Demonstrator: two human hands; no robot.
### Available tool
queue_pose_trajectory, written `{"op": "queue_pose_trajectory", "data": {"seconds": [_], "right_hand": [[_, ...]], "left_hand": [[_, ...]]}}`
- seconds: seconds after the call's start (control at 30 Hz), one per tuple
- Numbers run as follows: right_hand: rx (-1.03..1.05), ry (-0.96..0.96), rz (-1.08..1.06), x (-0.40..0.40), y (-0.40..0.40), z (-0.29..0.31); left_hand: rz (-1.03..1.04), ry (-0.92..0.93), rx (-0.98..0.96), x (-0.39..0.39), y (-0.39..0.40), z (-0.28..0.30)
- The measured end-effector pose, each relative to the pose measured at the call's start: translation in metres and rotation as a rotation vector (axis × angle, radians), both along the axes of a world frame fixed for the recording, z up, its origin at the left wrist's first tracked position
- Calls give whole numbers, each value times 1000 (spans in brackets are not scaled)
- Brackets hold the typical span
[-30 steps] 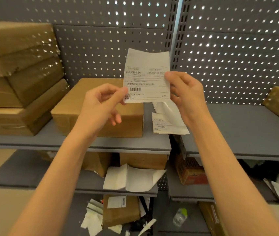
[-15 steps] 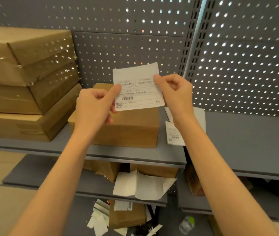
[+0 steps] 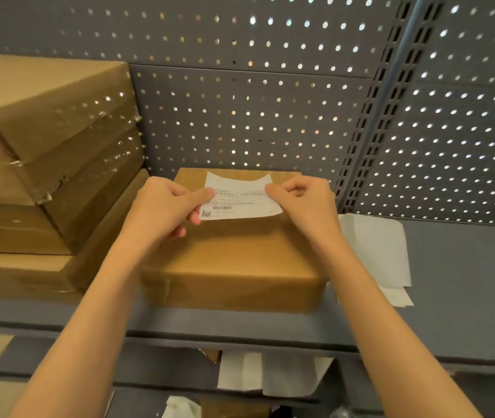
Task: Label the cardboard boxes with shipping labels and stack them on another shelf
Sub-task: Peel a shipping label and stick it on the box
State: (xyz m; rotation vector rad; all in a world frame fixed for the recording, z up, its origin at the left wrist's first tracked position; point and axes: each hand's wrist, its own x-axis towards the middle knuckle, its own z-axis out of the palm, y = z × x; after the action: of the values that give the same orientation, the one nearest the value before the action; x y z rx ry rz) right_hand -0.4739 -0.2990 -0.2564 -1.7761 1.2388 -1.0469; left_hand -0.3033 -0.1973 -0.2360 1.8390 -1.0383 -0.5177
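Note:
A white shipping label (image 3: pixel 240 199) with a barcode and QR code hangs just over the far half of a brown cardboard box (image 3: pixel 231 254) on the grey shelf (image 3: pixel 240 324). My left hand (image 3: pixel 164 206) pinches the label's left edge and my right hand (image 3: pixel 300 200) pinches its right edge. The label sags in the middle; whether it touches the box top is unclear.
Three flat cardboard boxes (image 3: pixel 44 164) are stacked at the left on the same shelf. Loose white sheets (image 3: pixel 376 251) lie right of the box. A perforated grey back panel (image 3: pixel 255 116) closes the shelf behind. Paper (image 3: pixel 270 372) and another box lie on lower shelves.
Both hands have carried the label down and forward from chest height to just above the box top. The view has moved closer to the shelf.

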Motion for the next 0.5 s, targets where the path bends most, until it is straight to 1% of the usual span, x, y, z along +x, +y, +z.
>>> {"op": "queue_pose_trajectory", "data": {"seconds": [0.17, 0.5], "right_hand": [[17, 119, 2, 4, -6, -5], [19, 225, -41, 6, -7, -8]], "left_hand": [[-40, -41, 76, 9, -7, -5], [-68, -81, 170, 9, -15, -11]]}}
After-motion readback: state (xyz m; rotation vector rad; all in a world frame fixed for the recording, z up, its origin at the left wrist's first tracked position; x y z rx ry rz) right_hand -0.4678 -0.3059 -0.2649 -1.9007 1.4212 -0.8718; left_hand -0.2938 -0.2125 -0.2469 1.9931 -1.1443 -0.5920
